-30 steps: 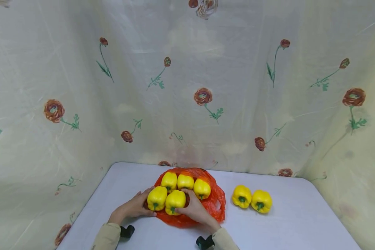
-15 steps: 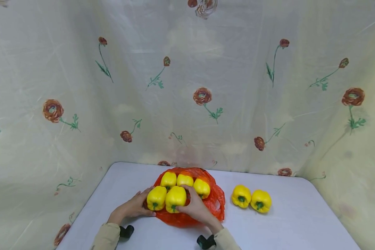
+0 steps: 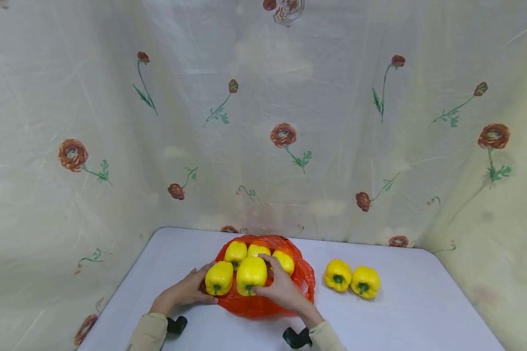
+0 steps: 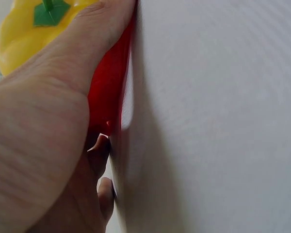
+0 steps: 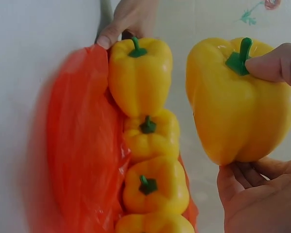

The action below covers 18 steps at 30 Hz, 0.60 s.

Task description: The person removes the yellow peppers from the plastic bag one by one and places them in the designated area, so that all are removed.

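Note:
A yellow bell pepper [image 3: 251, 274] is held in my right hand [image 3: 284, 290]. In the right wrist view my thumb presses near its green stem [image 5: 244, 53], with fingers beneath its other end. The raised pepper stands apart from several other yellow bell peppers in an orange-red plastic bag [image 3: 255, 307]. My left hand [image 3: 185, 291] holds the bag's left edge, beside the front-left pepper [image 3: 218, 279]. The left wrist view shows its thumb [image 4: 94, 29] lying along the bag and pepper, with the other fingertips curled behind and partly hidden.
Two more yellow bell peppers, a left one [image 3: 337, 275] and a right one [image 3: 365, 282], sit to the right of the bag on the white table [image 3: 404, 319]. A flower-printed curtain [image 3: 334, 161] surrounds the back and sides. A black wrist mount [image 3: 176, 324] sits under my left wrist.
My right hand has lifted the bell pepper up and slightly right from its place beside the front-left pepper. My left hand stays at the bag's edge.

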Each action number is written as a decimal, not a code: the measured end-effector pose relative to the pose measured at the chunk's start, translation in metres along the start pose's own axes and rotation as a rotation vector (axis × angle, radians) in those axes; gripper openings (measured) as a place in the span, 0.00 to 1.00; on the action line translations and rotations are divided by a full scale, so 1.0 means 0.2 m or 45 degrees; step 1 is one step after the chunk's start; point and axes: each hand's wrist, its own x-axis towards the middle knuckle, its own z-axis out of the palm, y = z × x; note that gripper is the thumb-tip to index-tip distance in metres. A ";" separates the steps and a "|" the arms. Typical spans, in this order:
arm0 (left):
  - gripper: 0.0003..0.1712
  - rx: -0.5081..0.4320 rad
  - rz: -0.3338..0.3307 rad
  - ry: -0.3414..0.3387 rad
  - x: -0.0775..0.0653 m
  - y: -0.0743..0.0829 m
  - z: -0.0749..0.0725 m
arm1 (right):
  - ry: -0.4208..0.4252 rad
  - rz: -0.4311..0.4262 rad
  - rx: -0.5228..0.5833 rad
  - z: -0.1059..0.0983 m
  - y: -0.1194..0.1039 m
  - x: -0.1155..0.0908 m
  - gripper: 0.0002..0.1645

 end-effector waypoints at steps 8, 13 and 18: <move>0.64 -0.016 0.001 0.002 0.00 0.00 0.00 | -0.002 -0.004 0.048 -0.09 0.00 -0.02 0.51; 0.64 -0.003 0.011 0.005 0.00 -0.01 0.01 | 0.025 -0.045 0.043 -0.15 0.01 -0.03 0.50; 0.65 -0.005 0.002 0.006 0.02 -0.02 0.01 | 0.090 -0.031 0.023 -0.21 0.02 -0.05 0.50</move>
